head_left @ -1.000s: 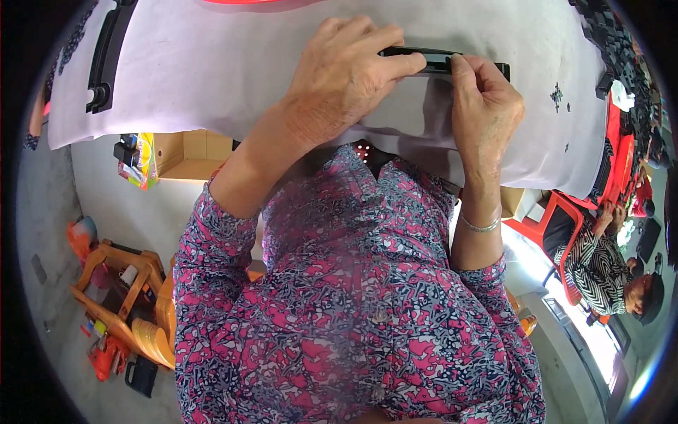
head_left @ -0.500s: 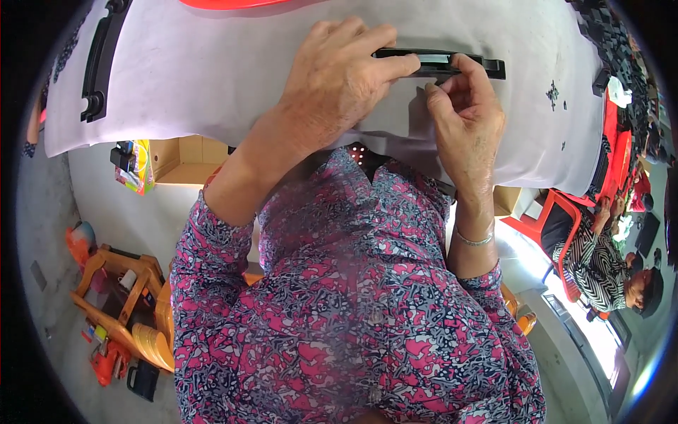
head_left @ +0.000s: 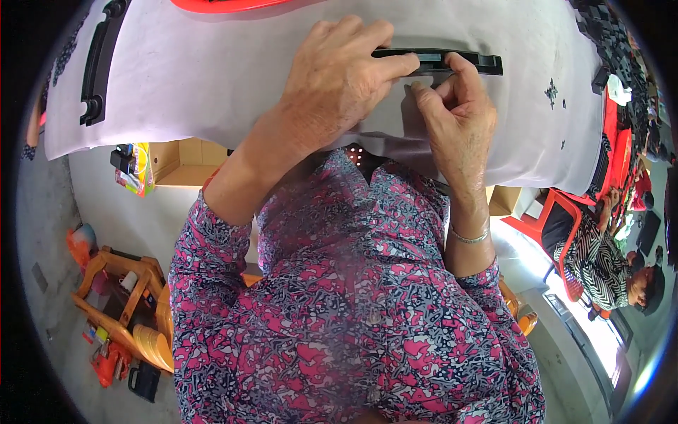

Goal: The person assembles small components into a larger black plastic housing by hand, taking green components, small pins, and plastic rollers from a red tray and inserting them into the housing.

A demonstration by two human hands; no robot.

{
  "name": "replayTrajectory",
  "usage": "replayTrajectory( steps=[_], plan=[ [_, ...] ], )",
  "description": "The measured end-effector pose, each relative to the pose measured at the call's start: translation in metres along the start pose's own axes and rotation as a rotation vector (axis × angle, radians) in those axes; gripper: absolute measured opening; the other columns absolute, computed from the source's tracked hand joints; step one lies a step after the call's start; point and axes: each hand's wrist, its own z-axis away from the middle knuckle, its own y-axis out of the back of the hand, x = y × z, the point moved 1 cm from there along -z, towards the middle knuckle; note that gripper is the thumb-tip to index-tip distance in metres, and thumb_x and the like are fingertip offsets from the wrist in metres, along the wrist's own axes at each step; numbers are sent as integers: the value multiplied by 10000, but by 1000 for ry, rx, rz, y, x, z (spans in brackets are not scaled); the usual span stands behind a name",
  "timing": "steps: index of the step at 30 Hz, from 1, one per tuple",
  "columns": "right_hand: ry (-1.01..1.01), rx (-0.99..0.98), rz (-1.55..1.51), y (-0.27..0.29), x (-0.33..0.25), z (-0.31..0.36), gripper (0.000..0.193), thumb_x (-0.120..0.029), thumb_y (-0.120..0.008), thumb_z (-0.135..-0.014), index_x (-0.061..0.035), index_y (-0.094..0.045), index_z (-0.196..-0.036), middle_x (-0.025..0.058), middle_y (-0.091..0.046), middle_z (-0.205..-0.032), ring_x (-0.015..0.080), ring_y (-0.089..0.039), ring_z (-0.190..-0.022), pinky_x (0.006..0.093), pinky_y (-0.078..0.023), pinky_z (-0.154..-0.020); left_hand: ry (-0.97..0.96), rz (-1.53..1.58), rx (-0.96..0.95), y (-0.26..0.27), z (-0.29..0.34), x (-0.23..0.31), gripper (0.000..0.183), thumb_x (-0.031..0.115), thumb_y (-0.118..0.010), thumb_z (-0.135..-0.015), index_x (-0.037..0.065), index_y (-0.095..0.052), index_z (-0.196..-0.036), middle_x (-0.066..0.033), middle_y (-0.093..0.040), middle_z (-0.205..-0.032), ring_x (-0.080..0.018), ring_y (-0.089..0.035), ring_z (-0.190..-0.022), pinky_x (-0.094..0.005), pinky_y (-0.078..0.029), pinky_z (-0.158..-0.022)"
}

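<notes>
At the far left of the white table point(head_left: 212, 92) lies a spare black plastic handle point(head_left: 97, 63), untouched. Further right, the left hand point(head_left: 339, 78) lies over the left end of a second black plastic bar point(head_left: 452, 62), fingers curled and pressing it to the table. The right hand point(head_left: 455, 116) meets the bar's middle from the near side, thumb and forefinger pinched together, on what I cannot tell. This looks like a fitting step; next would call for steady downward pressure. Small black bits point(head_left: 552, 92) lie right.
</notes>
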Motion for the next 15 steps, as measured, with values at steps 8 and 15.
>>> replayTrajectory(
  steps=[8,15],
  plan=[
    [40,49,-184,6,11,2,440,-2,-740,-832,-9,-618,-1254,27,-627,-704,81,-586,-630,261,-516,-619,29,-15,6,0,-2,3,357,117,-765,-745,169,-770,-1099,-25,-545,-890,-228,-576,-880,-384,-440,-758],
    [119,19,31,4,6,3,324,-20,-754,-824,-40,-704,-1144,61,-669,-755,128,-623,-623,281,-517,-599,45,-27,35,-5,-1,3,310,125,-758,-763,167,-771,-1069,-22,-544,-888,-225,-579,-881,-383,-439,-755]
  ],
)
